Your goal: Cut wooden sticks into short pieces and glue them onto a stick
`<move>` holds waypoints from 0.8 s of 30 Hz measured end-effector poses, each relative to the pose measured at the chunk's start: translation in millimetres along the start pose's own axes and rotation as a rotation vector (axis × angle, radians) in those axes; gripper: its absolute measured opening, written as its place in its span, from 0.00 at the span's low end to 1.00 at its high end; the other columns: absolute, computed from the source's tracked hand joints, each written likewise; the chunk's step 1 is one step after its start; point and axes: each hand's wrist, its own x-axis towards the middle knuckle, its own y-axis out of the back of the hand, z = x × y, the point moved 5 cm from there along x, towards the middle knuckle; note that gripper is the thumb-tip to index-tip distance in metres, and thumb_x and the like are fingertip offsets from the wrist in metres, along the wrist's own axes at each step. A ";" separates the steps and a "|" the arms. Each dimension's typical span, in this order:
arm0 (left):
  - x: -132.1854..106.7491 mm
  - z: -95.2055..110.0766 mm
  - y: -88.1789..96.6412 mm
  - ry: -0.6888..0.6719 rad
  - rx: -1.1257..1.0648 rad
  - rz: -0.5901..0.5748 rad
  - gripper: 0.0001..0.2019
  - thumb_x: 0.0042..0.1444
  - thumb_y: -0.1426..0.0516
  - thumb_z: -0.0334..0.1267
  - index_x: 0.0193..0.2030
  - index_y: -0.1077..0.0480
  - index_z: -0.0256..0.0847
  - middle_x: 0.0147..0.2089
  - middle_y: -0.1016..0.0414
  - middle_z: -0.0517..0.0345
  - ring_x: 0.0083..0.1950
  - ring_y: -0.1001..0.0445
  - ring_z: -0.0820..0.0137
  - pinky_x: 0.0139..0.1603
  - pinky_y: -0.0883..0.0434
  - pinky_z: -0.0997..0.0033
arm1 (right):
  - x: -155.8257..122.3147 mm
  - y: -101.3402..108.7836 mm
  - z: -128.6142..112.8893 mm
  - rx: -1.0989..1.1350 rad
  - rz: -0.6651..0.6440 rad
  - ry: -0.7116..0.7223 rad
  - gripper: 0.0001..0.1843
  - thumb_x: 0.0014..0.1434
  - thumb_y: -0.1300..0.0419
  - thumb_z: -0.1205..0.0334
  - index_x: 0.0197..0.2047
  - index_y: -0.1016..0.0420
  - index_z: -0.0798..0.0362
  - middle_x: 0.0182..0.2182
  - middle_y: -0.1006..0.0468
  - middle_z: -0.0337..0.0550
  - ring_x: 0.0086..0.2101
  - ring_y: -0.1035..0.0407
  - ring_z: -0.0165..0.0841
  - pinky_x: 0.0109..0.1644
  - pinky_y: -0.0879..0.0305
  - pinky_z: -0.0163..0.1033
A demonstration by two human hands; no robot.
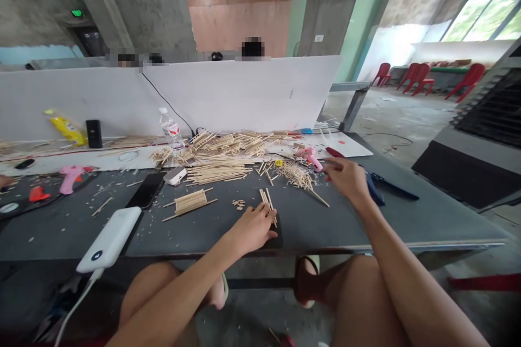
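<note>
My left hand (255, 226) rests near the front edge of the table with its fingers bent over a few thin wooden sticks (265, 198), holding them against a dark pad (275, 238). Further right, my right hand (348, 177) reaches forward with its fingers apart, its tips close to the handle of a pink glue gun (311, 158). Whether they touch it I cannot tell. A small panel of joined sticks (190, 203) lies to the left, and tiny cut wood pieces (239, 204) sit between it and my left hand.
Behind are piled stick frames (236, 143), loose sticks (220, 171) and a water bottle (169, 127). A white power bank (109, 241), a phone (145, 190) and a second pink glue gun (71, 177) lie left. Dark-handled pliers (375, 189) lie right. A white partition (228, 94) closes the back.
</note>
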 end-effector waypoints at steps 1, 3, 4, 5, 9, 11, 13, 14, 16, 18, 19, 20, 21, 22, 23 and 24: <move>-2.1 0.0 0.6 0.006 0.002 -0.019 0.24 0.62 0.46 0.45 0.61 0.39 0.35 0.60 0.33 0.38 0.64 0.36 0.55 0.53 0.31 0.59 | -9.1 -16.8 -17.3 0.052 -0.205 0.014 0.23 0.57 0.45 0.60 0.54 0.25 0.54 0.29 0.18 0.43 0.26 0.26 0.32 0.36 0.34 0.35; -5.1 -1.0 2.4 0.012 -0.003 -0.048 0.24 0.62 0.45 0.44 0.60 0.38 0.33 0.60 0.32 0.37 0.63 0.36 0.53 0.53 0.31 0.58 | -34.9 -45.4 -53.3 0.016 -0.487 0.116 0.22 0.56 0.44 0.59 0.52 0.23 0.53 0.28 0.19 0.43 0.26 0.26 0.33 0.36 0.34 0.35; -6.0 -1.9 3.1 0.013 -0.008 -0.057 0.23 0.62 0.45 0.43 0.60 0.38 0.32 0.59 0.31 0.37 0.63 0.35 0.53 0.53 0.31 0.57 | -48.1 -56.4 -69.6 -0.033 -0.543 0.181 0.20 0.56 0.43 0.58 0.50 0.21 0.52 0.30 0.18 0.43 0.30 0.25 0.35 0.38 0.34 0.36; -6.5 -3.3 3.5 0.016 -0.015 -0.064 0.23 0.61 0.45 0.43 0.59 0.37 0.32 0.59 0.31 0.37 0.62 0.35 0.52 0.53 0.30 0.56 | -60.5 -66.6 -83.9 -0.073 -0.574 0.236 0.19 0.56 0.43 0.59 0.50 0.20 0.50 0.33 0.18 0.43 0.34 0.25 0.36 0.40 0.35 0.36; -6.9 -9.5 2.4 0.040 -0.047 -0.056 0.19 0.60 0.44 0.39 0.56 0.33 0.33 0.55 0.27 0.38 0.60 0.31 0.52 0.52 0.30 0.56 | -92.9 -100.6 -111.8 -0.207 -0.657 0.264 0.19 0.55 0.43 0.61 0.49 0.21 0.47 0.39 0.18 0.45 0.41 0.25 0.38 0.41 0.38 0.34; -7.8 -12.4 1.9 0.059 -0.051 -0.030 0.16 0.60 0.45 0.36 0.54 0.32 0.34 0.52 0.26 0.39 0.57 0.29 0.53 0.52 0.30 0.57 | -96.4 -109.1 -113.6 -0.237 -0.651 0.245 0.19 0.56 0.43 0.61 0.50 0.22 0.47 0.39 0.18 0.46 0.41 0.26 0.38 0.39 0.39 0.34; -9.5 -14.8 1.7 0.067 -0.048 -0.005 0.14 0.60 0.46 0.33 0.52 0.30 0.34 0.50 0.24 0.39 0.55 0.27 0.53 0.52 0.30 0.56 | -95.2 -113.3 -110.4 -0.247 -0.645 0.232 0.20 0.55 0.42 0.60 0.52 0.23 0.47 0.39 0.19 0.46 0.40 0.26 0.38 0.38 0.39 0.34; -10.7 -15.7 1.7 0.065 -0.049 0.005 0.13 0.60 0.46 0.33 0.50 0.29 0.34 0.48 0.24 0.40 0.54 0.27 0.53 0.52 0.30 0.55 | -93.9 -114.4 -107.3 -0.249 -0.645 0.226 0.21 0.55 0.41 0.59 0.52 0.24 0.48 0.39 0.19 0.46 0.39 0.26 0.38 0.39 0.40 0.34; -12.9 -16.9 1.9 0.056 -0.057 0.018 0.11 0.60 0.47 0.32 0.48 0.28 0.34 0.46 0.23 0.41 0.52 0.26 0.54 0.52 0.30 0.56 | -90.6 -115.7 -99.5 -0.260 -0.638 0.211 0.21 0.55 0.40 0.58 0.52 0.25 0.48 0.38 0.19 0.45 0.39 0.26 0.38 0.39 0.40 0.35; -14.8 -17.5 2.6 0.059 -0.066 0.045 0.12 0.61 0.49 0.31 0.49 0.29 0.35 0.47 0.23 0.42 0.51 0.25 0.56 0.51 0.29 0.57 | -86.1 -116.2 -90.6 -0.274 -0.612 0.186 0.20 0.56 0.41 0.56 0.52 0.25 0.50 0.36 0.19 0.46 0.39 0.26 0.39 0.39 0.39 0.36; -15.6 -17.1 3.2 0.063 -0.068 0.064 0.14 0.61 0.49 0.31 0.52 0.30 0.35 0.49 0.24 0.42 0.51 0.25 0.57 0.51 0.29 0.58 | -83.6 -116.5 -86.6 -0.279 -0.598 0.175 0.20 0.57 0.41 0.56 0.53 0.26 0.50 0.35 0.19 0.46 0.39 0.26 0.40 0.40 0.39 0.37; -16.3 -16.2 3.5 0.065 -0.065 0.084 0.16 0.62 0.50 0.31 0.55 0.32 0.35 0.51 0.25 0.42 0.52 0.25 0.58 0.50 0.29 0.59 | -81.0 -116.9 -83.3 -0.281 -0.585 0.169 0.21 0.58 0.42 0.55 0.53 0.26 0.50 0.35 0.19 0.46 0.39 0.26 0.40 0.40 0.39 0.37; -17.0 -14.6 3.5 0.063 -0.056 0.101 0.17 0.63 0.51 0.31 0.57 0.34 0.35 0.54 0.27 0.41 0.53 0.26 0.58 0.50 0.29 0.59 | -78.3 -117.2 -80.8 -0.279 -0.574 0.167 0.20 0.58 0.42 0.55 0.53 0.26 0.50 0.34 0.19 0.46 0.39 0.26 0.40 0.40 0.39 0.37; -17.7 -12.4 3.0 0.054 -0.042 0.109 0.17 0.63 0.52 0.32 0.58 0.35 0.35 0.56 0.28 0.40 0.55 0.27 0.58 0.50 0.29 0.59 | -75.9 -117.4 -79.2 -0.275 -0.566 0.168 0.20 0.58 0.42 0.55 0.53 0.26 0.50 0.33 0.19 0.45 0.39 0.25 0.40 0.40 0.39 0.37; -18.5 -9.7 2.0 0.042 -0.027 0.109 0.17 0.64 0.52 0.33 0.58 0.35 0.35 0.58 0.29 0.40 0.56 0.28 0.57 0.50 0.29 0.59 | -73.7 -117.5 -78.7 -0.271 -0.559 0.174 0.20 0.58 0.42 0.55 0.53 0.26 0.50 0.33 0.19 0.45 0.39 0.25 0.40 0.40 0.39 0.37; -19.3 -7.0 0.8 0.030 -0.014 0.103 0.17 0.65 0.53 0.34 0.58 0.35 0.35 0.58 0.30 0.39 0.58 0.29 0.57 0.50 0.29 0.59 | -72.0 -117.3 -79.2 -0.269 -0.550 0.177 0.20 0.58 0.42 0.55 0.53 0.26 0.51 0.33 0.19 0.45 0.38 0.26 0.40 0.40 0.38 0.37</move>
